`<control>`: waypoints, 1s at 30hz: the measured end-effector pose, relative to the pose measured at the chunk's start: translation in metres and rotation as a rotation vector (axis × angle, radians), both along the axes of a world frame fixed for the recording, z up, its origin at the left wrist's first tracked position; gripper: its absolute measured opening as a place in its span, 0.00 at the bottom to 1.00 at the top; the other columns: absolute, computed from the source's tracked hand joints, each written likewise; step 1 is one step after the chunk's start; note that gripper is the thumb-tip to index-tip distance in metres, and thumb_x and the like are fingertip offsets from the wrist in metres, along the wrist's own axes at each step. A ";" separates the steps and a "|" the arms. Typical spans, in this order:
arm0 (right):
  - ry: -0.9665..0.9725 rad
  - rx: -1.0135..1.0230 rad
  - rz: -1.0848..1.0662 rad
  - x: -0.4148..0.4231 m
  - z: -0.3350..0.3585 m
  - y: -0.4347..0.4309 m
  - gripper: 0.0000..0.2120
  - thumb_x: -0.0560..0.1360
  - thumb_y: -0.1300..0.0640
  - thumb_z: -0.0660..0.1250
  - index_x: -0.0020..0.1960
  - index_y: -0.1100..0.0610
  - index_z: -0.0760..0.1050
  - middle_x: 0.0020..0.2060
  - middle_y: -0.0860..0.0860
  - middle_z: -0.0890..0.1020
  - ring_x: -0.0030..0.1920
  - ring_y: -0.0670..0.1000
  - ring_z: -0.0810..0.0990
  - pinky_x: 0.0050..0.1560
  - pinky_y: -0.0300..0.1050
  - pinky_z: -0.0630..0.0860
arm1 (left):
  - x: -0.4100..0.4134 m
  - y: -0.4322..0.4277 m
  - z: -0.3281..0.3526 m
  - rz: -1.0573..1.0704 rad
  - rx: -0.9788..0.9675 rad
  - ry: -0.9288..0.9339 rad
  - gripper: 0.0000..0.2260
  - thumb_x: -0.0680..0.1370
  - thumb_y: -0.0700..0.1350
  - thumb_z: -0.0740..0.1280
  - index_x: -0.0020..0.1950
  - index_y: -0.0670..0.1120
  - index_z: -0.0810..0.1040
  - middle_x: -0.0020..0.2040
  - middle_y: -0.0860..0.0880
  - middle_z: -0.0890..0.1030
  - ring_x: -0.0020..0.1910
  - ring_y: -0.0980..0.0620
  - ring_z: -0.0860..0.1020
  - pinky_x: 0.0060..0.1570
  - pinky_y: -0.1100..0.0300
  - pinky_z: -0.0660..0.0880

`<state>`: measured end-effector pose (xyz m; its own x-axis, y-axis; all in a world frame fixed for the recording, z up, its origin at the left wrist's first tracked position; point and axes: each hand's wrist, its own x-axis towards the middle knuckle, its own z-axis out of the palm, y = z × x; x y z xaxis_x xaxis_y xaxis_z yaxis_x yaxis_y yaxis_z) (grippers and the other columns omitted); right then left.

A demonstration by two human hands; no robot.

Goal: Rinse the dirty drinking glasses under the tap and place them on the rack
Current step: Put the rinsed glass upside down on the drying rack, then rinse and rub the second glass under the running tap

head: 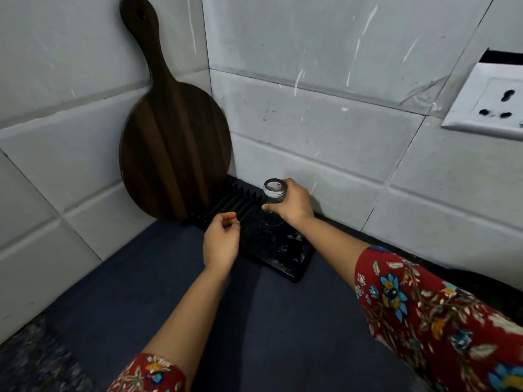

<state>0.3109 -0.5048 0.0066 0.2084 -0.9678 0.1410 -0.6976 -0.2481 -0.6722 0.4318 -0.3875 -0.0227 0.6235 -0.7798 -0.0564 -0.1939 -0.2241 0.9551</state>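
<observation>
A clear drinking glass (272,197) stands upside down on the black rack (285,257), its thick base facing up. My right hand (291,204) grips the glass from the right, thumb and fingers curled round its side. My left hand (222,240) hovers just left of the glass over the rack's front edge, fingers loosely curled and holding nothing. The rack lies on the dark counter against the tiled back wall, with upright pegs along its far side.
A dark wooden round cutting board (174,148) leans in the wall corner, its lower edge at the rack's left end. A white wall socket (492,104) sits at the upper right. A dark blue counter mat (232,321) spreads in front of the rack.
</observation>
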 end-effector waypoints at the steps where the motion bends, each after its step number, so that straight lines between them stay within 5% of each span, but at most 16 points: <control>1: 0.015 -0.007 0.002 0.000 -0.001 0.001 0.33 0.58 0.49 0.81 0.58 0.60 0.75 0.53 0.55 0.82 0.55 0.56 0.79 0.57 0.48 0.76 | 0.000 0.000 0.000 0.000 0.000 -0.001 0.09 0.79 0.43 0.63 0.59 0.48 0.77 0.54 0.52 0.79 0.51 0.55 0.77 0.50 0.61 0.71; 8: 0.080 0.051 0.002 0.000 0.004 0.009 0.38 0.59 0.47 0.80 0.64 0.59 0.70 0.58 0.56 0.78 0.60 0.57 0.76 0.60 0.49 0.73 | -0.002 0.004 0.009 0.014 -0.007 -0.027 0.11 0.79 0.42 0.64 0.61 0.47 0.76 0.55 0.52 0.79 0.52 0.55 0.76 0.51 0.61 0.71; 10: -0.036 0.150 -0.006 -0.008 0.013 0.015 0.42 0.60 0.48 0.80 0.68 0.60 0.67 0.61 0.55 0.77 0.62 0.56 0.75 0.62 0.48 0.72 | -0.008 0.009 0.019 0.019 -0.052 -0.021 0.11 0.79 0.41 0.64 0.61 0.46 0.75 0.55 0.52 0.79 0.52 0.55 0.76 0.53 0.60 0.71; 12: -0.283 0.254 -0.048 -0.022 0.032 0.028 0.32 0.66 0.52 0.77 0.65 0.60 0.70 0.54 0.53 0.79 0.54 0.52 0.78 0.55 0.43 0.74 | -0.019 0.017 0.033 0.021 -0.114 -0.002 0.11 0.79 0.40 0.63 0.62 0.46 0.75 0.55 0.52 0.78 0.52 0.56 0.76 0.54 0.60 0.72; 15: -0.651 0.369 -0.084 -0.061 0.072 0.060 0.03 0.73 0.61 0.68 0.46 0.56 0.78 0.38 0.49 0.80 0.36 0.47 0.76 0.36 0.37 0.70 | -0.050 0.028 0.062 -0.004 -0.214 0.038 0.10 0.79 0.39 0.63 0.60 0.46 0.75 0.54 0.52 0.78 0.51 0.56 0.77 0.55 0.60 0.73; 22: -0.965 0.401 -0.111 -0.201 0.147 0.155 0.04 0.75 0.58 0.65 0.44 0.52 0.78 0.39 0.47 0.82 0.37 0.45 0.79 0.39 0.37 0.73 | -0.176 0.074 0.135 -0.181 -0.393 0.177 0.08 0.79 0.37 0.63 0.56 0.46 0.76 0.51 0.51 0.80 0.51 0.59 0.78 0.46 0.73 0.74; 30: -1.001 0.325 -0.178 -0.370 0.163 0.267 0.04 0.76 0.57 0.65 0.45 0.53 0.78 0.37 0.47 0.82 0.36 0.45 0.79 0.36 0.36 0.72 | -0.354 0.154 0.159 -0.342 -0.375 0.226 0.09 0.79 0.38 0.63 0.58 0.45 0.76 0.55 0.48 0.82 0.54 0.52 0.78 0.45 0.67 0.71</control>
<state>-0.0592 -0.2380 0.1699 -0.0079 -0.9949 -0.1006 0.1998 0.0970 -0.9750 0.0783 -0.2331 0.1361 0.3363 -0.9278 0.1614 0.0230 0.1794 0.9835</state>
